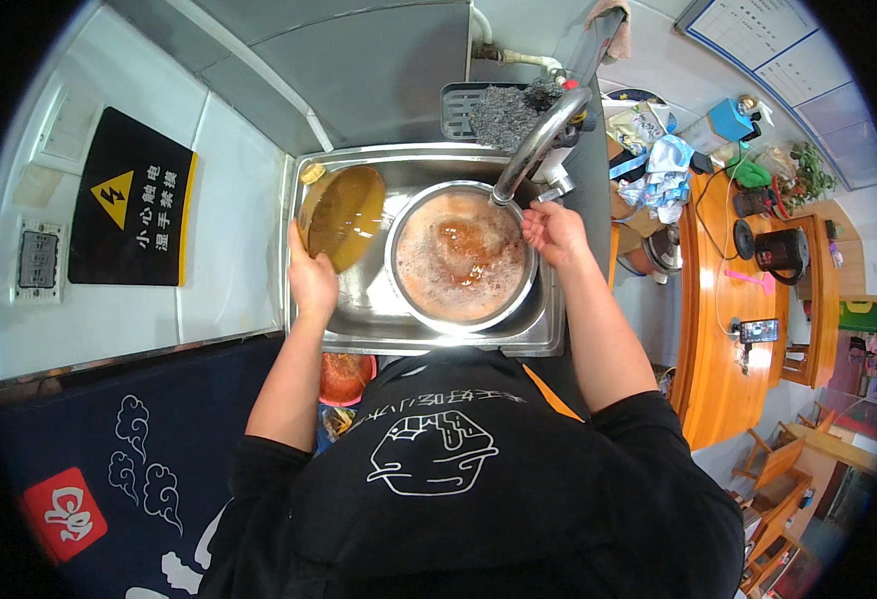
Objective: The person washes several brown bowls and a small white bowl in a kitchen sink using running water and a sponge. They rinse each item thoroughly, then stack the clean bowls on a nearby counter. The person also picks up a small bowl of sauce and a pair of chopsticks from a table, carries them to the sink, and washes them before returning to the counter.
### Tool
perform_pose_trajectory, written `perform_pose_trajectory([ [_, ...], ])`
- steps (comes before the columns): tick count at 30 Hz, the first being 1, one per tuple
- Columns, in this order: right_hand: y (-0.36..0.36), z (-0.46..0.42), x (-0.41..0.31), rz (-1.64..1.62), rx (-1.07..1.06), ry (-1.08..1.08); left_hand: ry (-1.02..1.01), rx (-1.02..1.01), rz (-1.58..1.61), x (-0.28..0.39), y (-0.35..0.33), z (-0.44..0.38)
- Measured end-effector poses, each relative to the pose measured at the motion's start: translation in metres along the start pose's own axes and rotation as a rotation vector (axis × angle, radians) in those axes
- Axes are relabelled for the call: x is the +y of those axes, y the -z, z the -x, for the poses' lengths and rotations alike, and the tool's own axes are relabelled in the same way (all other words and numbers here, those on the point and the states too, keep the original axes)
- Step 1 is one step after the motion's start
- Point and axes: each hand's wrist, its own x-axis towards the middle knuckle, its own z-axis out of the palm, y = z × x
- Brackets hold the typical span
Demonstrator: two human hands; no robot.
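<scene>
My left hand (313, 284) grips the side of a yellow-brown bowl (345, 221), which is tilted over the left part of a stainless steel sink (356, 322). In the sink sits a round metal basin (401, 288) of cloudy, reddish-brown liquid (465, 254) with foam on its surface. A curved metal faucet (532, 142) reaches over the basin's upper right rim. Just below the spout, my right hand (558, 230) is at the basin's right rim with its fingers curled; whether it grips the rim is unclear.
Behind the sink, grey steel-wool scourers (510, 112) lie on a dark drain tray (457, 112). A small yellow object (313, 174) rests at the sink's left corner. Below the sink is a red container (347, 378). To the right, a wooden counter (708, 359) carries a phone (758, 330) and a black pot (781, 251).
</scene>
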Motion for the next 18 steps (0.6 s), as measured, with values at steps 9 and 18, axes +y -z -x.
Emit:
perform_pose_trajectory([
  [9,-0.007,0.007,0.004,-0.205,0.041,0.099,0.652,-0.731,0.831,0.023,-0.086,0.036],
  [18,0.013,-0.039,0.029,0.134,0.073,0.188,0.700,-0.915,0.887,0.055,-0.110,0.049],
])
